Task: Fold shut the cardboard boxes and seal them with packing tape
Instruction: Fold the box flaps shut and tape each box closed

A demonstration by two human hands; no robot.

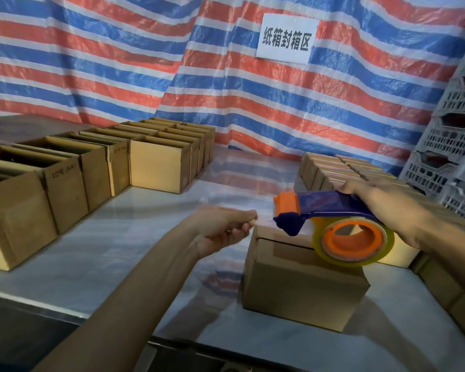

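Brown cardboard box (304,285) sits with its flaps folded near the front edge of the pale glossy table (118,251), its top seam untaped. Bare tabletop lies to its left. The left hand (220,229) pinches the clear tape end (263,219) between thumb and forefinger, just above the box's far left top edge. The right hand (387,208) grips the blue and orange tape dispenser (320,204), with its clear tape roll (355,241) over the box top. Open cardboard boxes (65,178) line the left side. Sealed boxes (341,167) crowd the right, before a red, white and blue striped tarpaulin (118,63).
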